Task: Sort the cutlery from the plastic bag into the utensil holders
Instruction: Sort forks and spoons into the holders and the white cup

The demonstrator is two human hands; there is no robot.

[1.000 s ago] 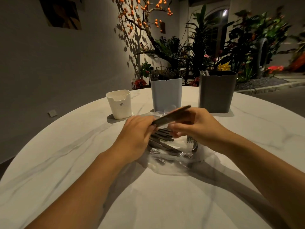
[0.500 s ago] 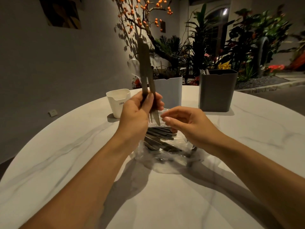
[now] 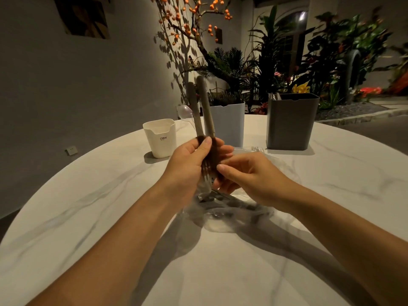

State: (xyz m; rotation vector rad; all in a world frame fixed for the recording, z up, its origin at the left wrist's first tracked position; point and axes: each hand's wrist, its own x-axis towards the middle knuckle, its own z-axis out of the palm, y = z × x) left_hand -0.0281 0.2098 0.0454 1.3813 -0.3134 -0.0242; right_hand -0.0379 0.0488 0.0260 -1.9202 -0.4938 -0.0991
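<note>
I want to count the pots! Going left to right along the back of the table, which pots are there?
White pot → pale blue pot → dark grey pot.

small white plastic utensil holder: "crbw" in dark letters on its front
line beneath it: too small to read

3 holders: white, blue, grey. 2 utensils held. 1 bag. 2 hands.
</note>
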